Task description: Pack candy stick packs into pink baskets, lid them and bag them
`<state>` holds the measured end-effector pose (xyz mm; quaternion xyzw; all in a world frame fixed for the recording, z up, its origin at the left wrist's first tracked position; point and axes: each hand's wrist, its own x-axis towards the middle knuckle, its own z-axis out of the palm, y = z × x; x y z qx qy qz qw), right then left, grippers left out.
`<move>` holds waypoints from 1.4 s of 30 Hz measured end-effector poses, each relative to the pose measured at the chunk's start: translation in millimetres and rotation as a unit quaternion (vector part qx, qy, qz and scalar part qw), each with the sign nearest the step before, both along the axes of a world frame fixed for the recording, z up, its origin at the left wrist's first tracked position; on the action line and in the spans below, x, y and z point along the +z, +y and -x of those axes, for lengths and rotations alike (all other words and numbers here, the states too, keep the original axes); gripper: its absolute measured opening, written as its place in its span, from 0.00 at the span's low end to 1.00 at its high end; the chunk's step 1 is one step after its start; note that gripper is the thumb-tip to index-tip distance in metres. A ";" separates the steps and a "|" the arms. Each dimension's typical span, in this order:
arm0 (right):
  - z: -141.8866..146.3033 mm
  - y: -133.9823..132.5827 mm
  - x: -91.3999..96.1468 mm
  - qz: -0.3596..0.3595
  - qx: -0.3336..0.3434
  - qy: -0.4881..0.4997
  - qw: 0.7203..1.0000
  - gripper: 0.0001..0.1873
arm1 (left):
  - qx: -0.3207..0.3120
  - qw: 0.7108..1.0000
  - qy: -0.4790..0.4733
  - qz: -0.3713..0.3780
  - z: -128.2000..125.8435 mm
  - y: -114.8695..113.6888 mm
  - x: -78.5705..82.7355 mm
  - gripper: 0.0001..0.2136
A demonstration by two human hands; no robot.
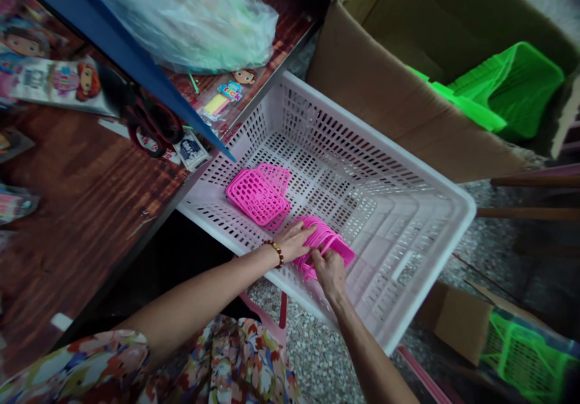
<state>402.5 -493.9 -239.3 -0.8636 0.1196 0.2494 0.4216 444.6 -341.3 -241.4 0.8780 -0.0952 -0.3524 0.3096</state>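
Observation:
A white plastic crate [383,159] with slotted walls lies in front of me. Inside it, close to the near wall, is a row of nested pink plastic pieces [338,244], perhaps small baskets. My left hand [294,242], with a beaded bracelet at the wrist, holds the left side of this stack, its fingers over the top. At the stack's near side my right hand [330,270] is closed, thumb and fingers pinching a pink edge. The fingertips are partly hidden. Farther left in the crate, several flat pink perforated panels [257,195] overlap each other.
On the wooden table [118,211] at left are scissors [151,120], a clear plastic bag [199,23] and printed packets. A blue edge [149,60] juts over the crate. Beyond stands a cardboard box [385,90] with green plastic pieces [516,90]; green baskets [525,355] are lower right.

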 end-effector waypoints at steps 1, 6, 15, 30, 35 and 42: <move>0.7 -0.6 1.4 0.001 -0.004 0.001 1.000 0.18 | -0.001 1.000 -0.003 -0.005 -0.8 -1.5 1.6 0.28; 1.1 4.0 2.0 0.022 -0.002 -0.011 1.000 0.18 | 0.014 0.999 -0.019 -0.027 -4.5 -4.6 2.6 0.22; -8.5 17.0 -3.7 0.032 0.001 -0.017 0.999 0.18 | 0.006 0.999 -0.016 -0.039 0.2 5.0 -1.4 0.28; -36.8 12.7 7.6 0.056 -0.020 -0.010 0.998 0.17 | -0.015 1.000 -0.003 -0.021 -7.1 9.9 4.7 0.39; -35.8 9.1 2.0 -0.020 -0.086 -0.002 0.996 0.17 | 0.039 0.999 0.008 0.001 -17.1 14.5 -0.3 0.33; -9.1 -17.8 -21.2 -0.009 0.214 -0.057 0.975 0.26 | 0.174 0.981 0.079 0.020 -26.6 25.0 -10.3 0.26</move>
